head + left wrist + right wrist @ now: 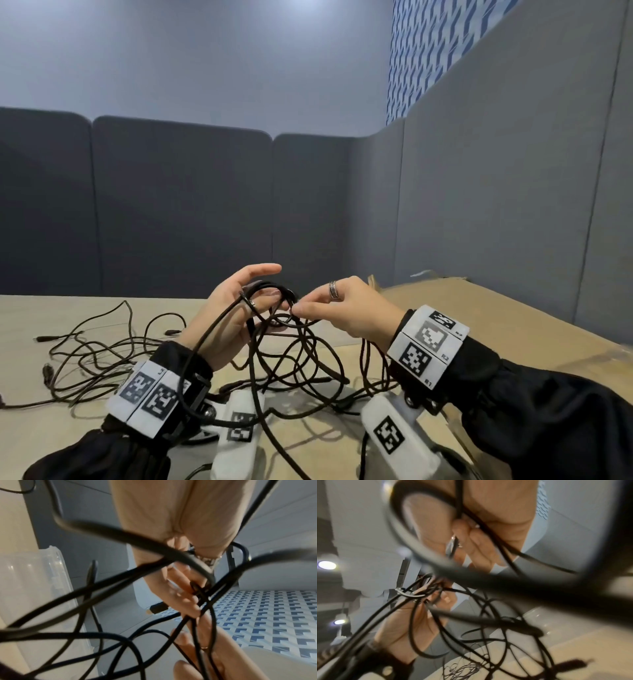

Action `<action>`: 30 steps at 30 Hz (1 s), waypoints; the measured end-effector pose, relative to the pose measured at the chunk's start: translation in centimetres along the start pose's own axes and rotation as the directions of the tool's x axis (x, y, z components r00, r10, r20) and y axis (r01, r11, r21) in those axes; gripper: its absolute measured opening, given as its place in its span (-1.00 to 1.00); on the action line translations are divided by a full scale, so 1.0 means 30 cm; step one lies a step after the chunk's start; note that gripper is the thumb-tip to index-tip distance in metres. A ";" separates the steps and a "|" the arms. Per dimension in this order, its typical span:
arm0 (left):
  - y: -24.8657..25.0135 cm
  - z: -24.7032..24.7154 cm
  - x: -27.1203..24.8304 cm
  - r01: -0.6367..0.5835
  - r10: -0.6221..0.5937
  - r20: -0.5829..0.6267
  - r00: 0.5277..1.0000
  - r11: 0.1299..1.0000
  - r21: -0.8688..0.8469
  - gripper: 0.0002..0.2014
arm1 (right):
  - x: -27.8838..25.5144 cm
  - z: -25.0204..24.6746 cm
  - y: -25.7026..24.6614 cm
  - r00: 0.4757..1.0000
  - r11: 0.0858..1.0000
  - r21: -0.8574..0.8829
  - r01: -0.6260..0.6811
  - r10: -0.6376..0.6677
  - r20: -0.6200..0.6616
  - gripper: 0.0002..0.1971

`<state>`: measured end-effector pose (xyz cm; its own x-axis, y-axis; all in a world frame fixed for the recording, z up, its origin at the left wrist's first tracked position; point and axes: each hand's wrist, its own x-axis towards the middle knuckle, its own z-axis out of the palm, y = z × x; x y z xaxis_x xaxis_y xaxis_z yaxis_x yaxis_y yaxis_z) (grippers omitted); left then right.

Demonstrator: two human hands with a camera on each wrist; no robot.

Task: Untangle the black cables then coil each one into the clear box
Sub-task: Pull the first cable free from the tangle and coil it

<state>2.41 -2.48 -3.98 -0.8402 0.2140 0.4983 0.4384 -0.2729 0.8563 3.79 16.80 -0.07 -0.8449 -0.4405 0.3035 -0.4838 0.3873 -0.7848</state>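
A tangle of black cables (pixel 291 359) hangs from both hands down onto the wooden table (pixel 68 431). My left hand (pixel 263 291) is raised with its palm to the right, and several cable loops run round its curled fingers while the index finger points out. My right hand (pixel 298 310) pinches one strand just beside those loops. In the left wrist view the cables (pixel 120 582) cross in front of the clear box (pixel 34 588), and a plug end (pixel 157 608) sticks out. The right wrist view shows my right fingers (pixel 471 536) on a strand above my left hand (pixel 406 622).
More loose black cable (pixel 96 349) sprawls over the left of the table, with plug ends lying flat. A sheet of brown cardboard (pixel 479 308) covers the right side. Grey partition panels (pixel 171 205) close off the back and right.
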 end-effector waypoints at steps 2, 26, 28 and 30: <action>-0.001 -0.008 0.002 0.021 -0.020 0.032 0.999 0.999 -0.028 -0.31 | 0.007 0.006 0.001 0.998 0.997 0.072 -0.028 0.032 -0.062 -0.89; 0.046 -0.076 -0.017 0.183 -0.228 0.032 0.973 0.850 0.494 -0.75 | -0.020 -0.188 0.035 0.962 0.953 0.302 -0.027 0.107 -0.253 -0.82; 0.041 -0.068 -0.024 0.236 -0.317 0.105 0.943 0.855 0.461 -0.79 | -0.015 -0.205 0.049 0.941 0.939 0.343 0.007 0.110 -0.321 -0.82; 0.037 -0.066 -0.025 0.244 -0.323 0.107 0.940 0.858 0.452 -0.77 | -0.016 -0.211 0.053 0.930 0.934 0.357 0.003 0.129 -0.345 -0.82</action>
<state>2.90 -4.79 -3.68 -0.8975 0.3900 0.2061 0.3159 0.2422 0.9173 1.98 22.75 1.96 -0.9267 -0.0797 0.3672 -0.3727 0.0712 -0.9252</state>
